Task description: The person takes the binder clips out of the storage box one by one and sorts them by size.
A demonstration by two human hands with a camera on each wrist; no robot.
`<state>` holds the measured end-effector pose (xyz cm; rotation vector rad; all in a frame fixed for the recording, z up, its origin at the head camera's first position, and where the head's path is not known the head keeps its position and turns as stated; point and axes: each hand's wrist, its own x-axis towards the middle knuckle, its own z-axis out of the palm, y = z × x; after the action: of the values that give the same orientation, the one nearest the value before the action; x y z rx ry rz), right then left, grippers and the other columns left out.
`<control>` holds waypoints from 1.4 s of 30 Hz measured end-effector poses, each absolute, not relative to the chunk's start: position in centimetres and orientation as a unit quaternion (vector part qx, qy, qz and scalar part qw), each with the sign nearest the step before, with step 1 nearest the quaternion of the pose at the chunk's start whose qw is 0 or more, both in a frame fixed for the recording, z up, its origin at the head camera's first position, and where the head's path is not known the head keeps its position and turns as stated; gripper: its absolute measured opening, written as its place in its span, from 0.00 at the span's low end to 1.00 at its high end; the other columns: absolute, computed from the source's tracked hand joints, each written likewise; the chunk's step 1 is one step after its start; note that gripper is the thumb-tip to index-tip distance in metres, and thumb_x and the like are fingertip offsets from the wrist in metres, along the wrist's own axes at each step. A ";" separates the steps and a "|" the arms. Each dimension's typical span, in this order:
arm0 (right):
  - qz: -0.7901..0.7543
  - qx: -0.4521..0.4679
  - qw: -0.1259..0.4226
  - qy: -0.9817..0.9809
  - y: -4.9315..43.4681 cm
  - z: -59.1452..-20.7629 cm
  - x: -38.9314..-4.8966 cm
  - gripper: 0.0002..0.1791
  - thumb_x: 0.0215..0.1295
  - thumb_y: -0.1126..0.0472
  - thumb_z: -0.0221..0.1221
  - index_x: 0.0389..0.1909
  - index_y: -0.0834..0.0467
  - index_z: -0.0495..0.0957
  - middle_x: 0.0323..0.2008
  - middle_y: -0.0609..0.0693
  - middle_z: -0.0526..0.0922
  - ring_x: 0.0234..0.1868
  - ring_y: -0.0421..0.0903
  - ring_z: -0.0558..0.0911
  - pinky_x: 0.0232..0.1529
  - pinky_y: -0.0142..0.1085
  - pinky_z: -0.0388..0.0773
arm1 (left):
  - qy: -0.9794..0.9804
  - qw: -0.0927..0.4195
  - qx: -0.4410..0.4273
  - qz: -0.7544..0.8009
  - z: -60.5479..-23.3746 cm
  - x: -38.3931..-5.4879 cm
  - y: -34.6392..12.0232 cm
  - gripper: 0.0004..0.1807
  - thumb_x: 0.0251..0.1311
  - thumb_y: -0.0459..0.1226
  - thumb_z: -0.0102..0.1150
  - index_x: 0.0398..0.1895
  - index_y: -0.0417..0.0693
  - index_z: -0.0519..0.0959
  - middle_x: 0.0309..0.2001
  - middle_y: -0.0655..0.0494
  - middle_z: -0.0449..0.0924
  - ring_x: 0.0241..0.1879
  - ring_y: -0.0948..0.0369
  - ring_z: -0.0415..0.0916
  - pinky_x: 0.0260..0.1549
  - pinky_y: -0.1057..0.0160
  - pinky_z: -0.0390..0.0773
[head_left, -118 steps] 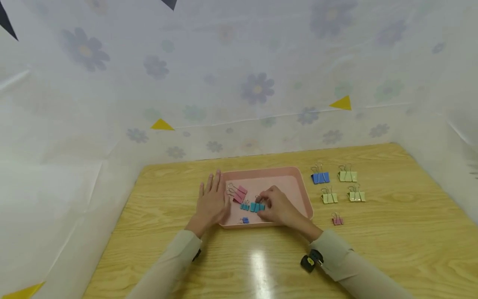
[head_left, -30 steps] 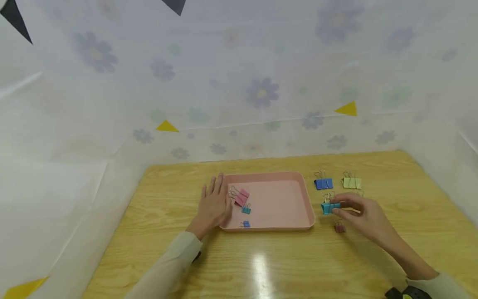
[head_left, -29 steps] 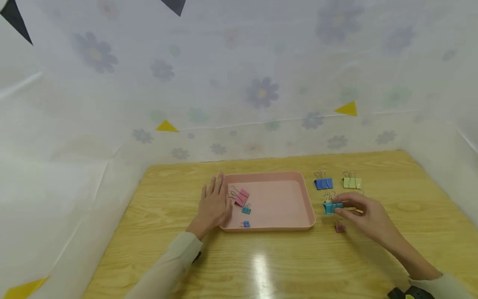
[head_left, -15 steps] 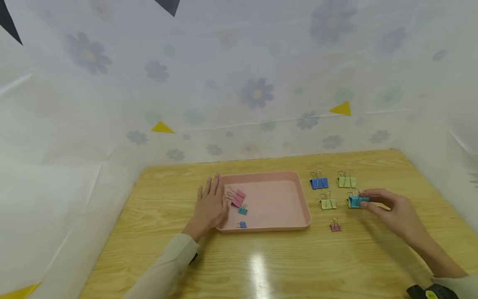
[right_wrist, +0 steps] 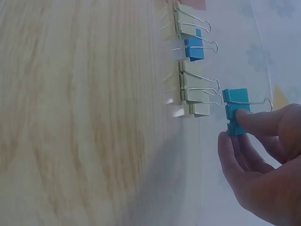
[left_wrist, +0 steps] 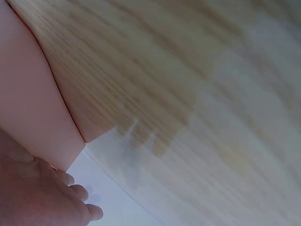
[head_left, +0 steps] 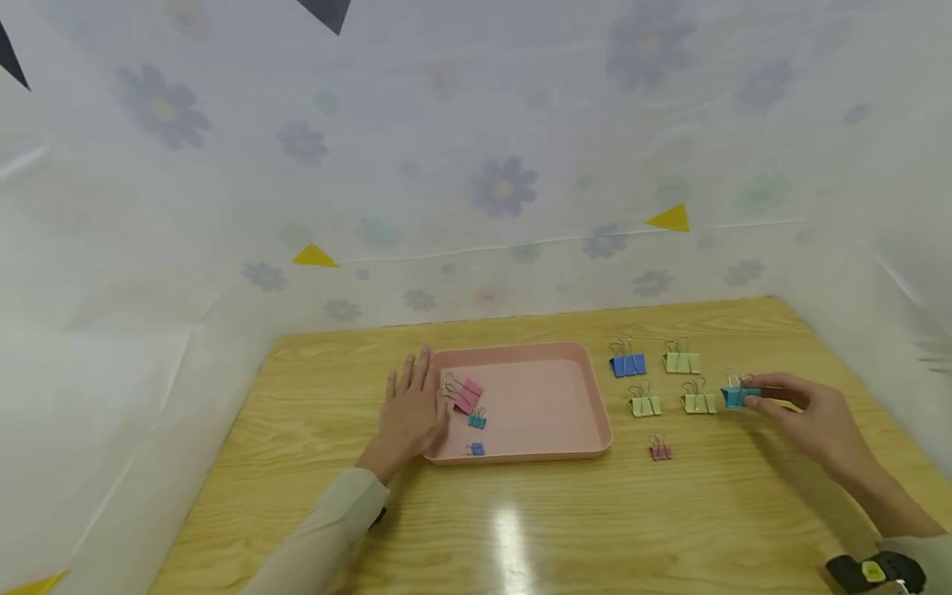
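Note:
My right hand [head_left: 814,421] pinches a teal binder clip [head_left: 736,397] between thumb and fingers, its wire handles upward, just right of a light green binder clip [head_left: 699,403]. In the right wrist view the teal clip [right_wrist: 236,113] seems slightly above the table. My left hand [head_left: 409,417] lies with straight fingers against the left side of a pink tray [head_left: 531,456]. Inside the tray, near that hand, are a pink binder clip [head_left: 468,397], a small teal binder clip [head_left: 477,421] and a small blue binder clip [head_left: 478,449].
Right of the tray stand a blue binder clip [head_left: 628,364], two more light green binder clips, one at the back [head_left: 682,362] and one in front [head_left: 644,405], and a small dark pink binder clip [head_left: 660,452]. A flower-patterned white sheet [head_left: 506,273] surrounds the wooden table [head_left: 439,529].
The right hand took the teal clip out of the tray and carried it right, past the light green clips. The left hand has stayed at the tray's left side.

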<state>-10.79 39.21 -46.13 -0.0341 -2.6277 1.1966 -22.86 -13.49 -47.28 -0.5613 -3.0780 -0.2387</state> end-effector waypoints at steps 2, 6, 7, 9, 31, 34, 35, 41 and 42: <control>0.414 -0.020 0.117 -0.902 39.7 -46.2 -10.9 0.19 0.70 0.58 0.66 0.56 0.64 0.83 0.43 0.24 0.81 0.43 0.17 0.76 0.36 0.17 0.73 | -0.981 0.000 -0.179 -0.075 -47.3 -22.9 -13.4 0.33 0.80 0.44 0.33 0.83 0.39 0.48 0.83 0.45 0.40 0.81 0.43 0.40 0.75 0.38 0.45; 0.411 -0.030 0.102 -0.905 40.6 -46.5 -11.2 0.20 0.69 0.57 0.67 0.55 0.64 0.83 0.42 0.24 0.81 0.42 0.16 0.75 0.35 0.17 0.73 | -0.981 0.000 -0.177 -0.075 -47.4 -22.8 -13.4 0.33 0.80 0.44 0.33 0.83 0.39 0.47 0.83 0.45 0.40 0.81 0.44 0.40 0.75 0.38 0.45; 0.409 -0.032 0.100 -0.906 40.8 -46.5 -11.3 0.20 0.69 0.56 0.67 0.55 0.65 0.83 0.42 0.22 0.80 0.41 0.17 0.75 0.35 0.18 0.73 | -0.981 0.001 -0.177 -0.076 -47.4 -22.8 -13.4 0.34 0.80 0.44 0.33 0.83 0.39 0.47 0.83 0.45 0.40 0.81 0.43 0.40 0.75 0.38 0.45; 0.405 -0.032 0.094 -0.909 41.3 -46.7 -11.4 0.20 0.69 0.56 0.67 0.55 0.66 0.83 0.42 0.20 0.78 0.40 0.17 0.76 0.34 0.18 0.73 | -0.981 0.004 -0.180 -0.078 -47.4 -22.8 -13.4 0.34 0.80 0.43 0.34 0.82 0.38 0.48 0.83 0.44 0.41 0.81 0.43 0.40 0.75 0.37 0.45; 0.336 -0.025 0.075 -0.939 43.6 -48.7 -12.4 0.15 0.68 0.59 0.68 0.49 0.66 0.85 0.42 0.33 0.83 0.37 0.15 0.71 0.31 0.24 0.75 | -0.980 0.004 -0.182 -0.078 -47.5 -22.8 -13.5 0.34 0.80 0.44 0.34 0.82 0.38 0.48 0.83 0.44 0.41 0.81 0.43 0.40 0.75 0.37 0.44; 0.334 -0.023 0.074 -0.939 43.6 -48.8 -12.4 0.15 0.69 0.59 0.67 0.50 0.65 0.85 0.43 0.37 0.84 0.38 0.15 0.71 0.31 0.24 0.75 | -0.980 0.005 -0.183 -0.079 -47.5 -22.8 -13.5 0.34 0.80 0.44 0.35 0.82 0.38 0.48 0.83 0.44 0.42 0.81 0.43 0.41 0.75 0.37 0.44; 0.334 -0.023 0.072 -0.939 43.6 -48.8 -12.4 0.16 0.69 0.59 0.67 0.51 0.66 0.85 0.43 0.39 0.85 0.38 0.15 0.71 0.31 0.25 0.75 | -0.980 0.005 -0.183 -0.080 -47.5 -22.8 -13.5 0.34 0.80 0.44 0.35 0.82 0.38 0.48 0.83 0.44 0.42 0.80 0.43 0.41 0.75 0.37 0.44; 0.332 -0.031 0.060 -0.941 43.4 -48.5 -12.4 0.17 0.70 0.58 0.66 0.52 0.67 0.84 0.46 0.57 0.87 0.38 0.14 0.69 0.31 0.25 0.75 | -0.980 0.006 -0.183 -0.081 -47.4 -22.9 -13.5 0.34 0.80 0.43 0.35 0.82 0.38 0.48 0.83 0.44 0.42 0.81 0.43 0.41 0.75 0.37 0.44; 0.331 -0.031 0.059 -0.941 43.4 -48.5 -12.3 0.17 0.70 0.58 0.66 0.52 0.67 0.83 0.46 0.58 0.87 0.38 0.14 0.69 0.31 0.25 0.75 | -0.980 0.005 -0.183 -0.080 -47.4 -22.9 -13.5 0.34 0.80 0.44 0.34 0.83 0.39 0.47 0.83 0.44 0.41 0.81 0.43 0.40 0.75 0.37 0.44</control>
<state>-12.34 43.37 -48.51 -0.0953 -2.8505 1.0029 -22.93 -13.45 -47.41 -0.5719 -3.0687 -0.2517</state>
